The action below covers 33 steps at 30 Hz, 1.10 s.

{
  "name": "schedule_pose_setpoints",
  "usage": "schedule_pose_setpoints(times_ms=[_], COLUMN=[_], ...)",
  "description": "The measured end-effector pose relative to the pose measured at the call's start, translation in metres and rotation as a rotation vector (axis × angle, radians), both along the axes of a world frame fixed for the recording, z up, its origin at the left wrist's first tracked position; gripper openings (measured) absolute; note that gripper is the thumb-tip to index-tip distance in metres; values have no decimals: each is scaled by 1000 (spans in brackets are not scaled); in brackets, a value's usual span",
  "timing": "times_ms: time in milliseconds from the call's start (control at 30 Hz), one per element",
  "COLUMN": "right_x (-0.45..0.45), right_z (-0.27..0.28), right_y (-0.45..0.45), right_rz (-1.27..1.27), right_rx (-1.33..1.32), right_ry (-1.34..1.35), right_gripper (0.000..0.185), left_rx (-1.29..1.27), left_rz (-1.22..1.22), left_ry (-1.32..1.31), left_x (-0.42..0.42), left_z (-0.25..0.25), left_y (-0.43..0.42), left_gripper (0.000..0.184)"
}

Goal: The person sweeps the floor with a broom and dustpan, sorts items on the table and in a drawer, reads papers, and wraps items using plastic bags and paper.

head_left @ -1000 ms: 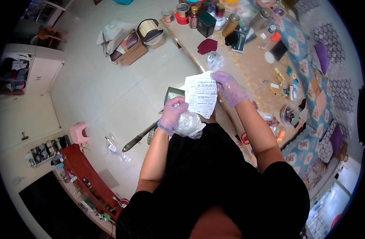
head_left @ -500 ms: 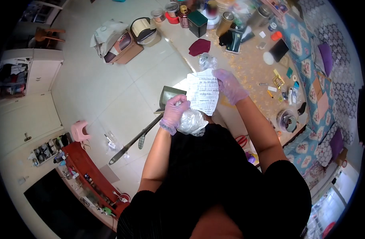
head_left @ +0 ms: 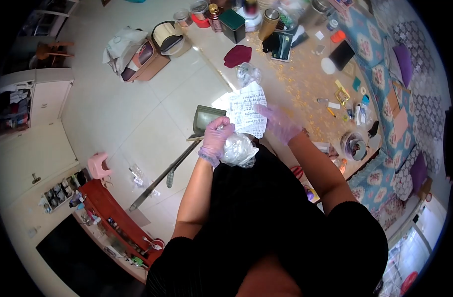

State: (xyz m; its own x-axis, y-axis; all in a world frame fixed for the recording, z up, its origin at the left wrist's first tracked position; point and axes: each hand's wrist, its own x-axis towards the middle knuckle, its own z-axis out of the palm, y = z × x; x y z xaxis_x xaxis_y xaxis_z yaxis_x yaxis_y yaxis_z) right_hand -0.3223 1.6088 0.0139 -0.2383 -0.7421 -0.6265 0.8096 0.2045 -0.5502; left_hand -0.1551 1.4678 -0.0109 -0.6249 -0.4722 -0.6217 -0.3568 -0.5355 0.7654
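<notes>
My left hand (head_left: 217, 140), in a thin purple glove, is closed on a crumpled clear plastic bag (head_left: 238, 150) that hangs below the fingers. The lower left part of a white paper (head_left: 247, 110) with lines of writing meets these fingers. My right hand (head_left: 280, 123), gloved the same way, is at the paper's right edge, its fingertips over the sheet; it is slightly blurred. Beyond the paper, a second crumpled clear bag (head_left: 248, 74) lies at the table's edge, near a dark red cloth (head_left: 238, 56).
The table (head_left: 295, 84) holds jars, a green box (head_left: 232, 25), a gold flask (head_left: 269, 24) and a round container (head_left: 355, 146). A dustpan (head_left: 208, 120) and a long handle lie on the floor. A pink stool (head_left: 98, 166) and a cardboard box (head_left: 152, 67) stand at left.
My right hand has moved from the paper's upper right corner down along its right edge. The paper has tilted a little. The view has shifted, with the table objects now further left.
</notes>
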Motion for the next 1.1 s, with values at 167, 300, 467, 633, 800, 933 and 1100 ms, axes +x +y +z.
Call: schedule_pose_setpoints(times_ms=[167, 300, 467, 633, 800, 933, 1100], right_x=[2, 5, 11, 35, 55, 62, 30], right_z=[-6, -2, -29, -15, -12, -69, -62], right_y=[5, 7, 10, -14, -23, -15, 3], right_rz=[-26, 17, 160, 368, 318, 170, -98], right_rx=[-23, -40, -52, -131, 25, -5, 281], right_ry=[-69, 81, 473, 1176, 771, 890, 371], right_gripper=[44, 32, 19, 17, 23, 23, 19], left_rx=[20, 51, 108, 323, 262, 239, 433], left_rz=[1, -12, 62, 106, 15, 61, 365], left_ry=[7, -16, 8, 9, 84, 46, 94], left_x=[-2, -1, 0, 6, 13, 17, 32], left_z=[0, -3, -11, -4, -5, 2, -38], left_y=[0, -1, 1, 3, 16, 17, -6], left_gripper=[8, 7, 7, 16, 28, 37, 27])
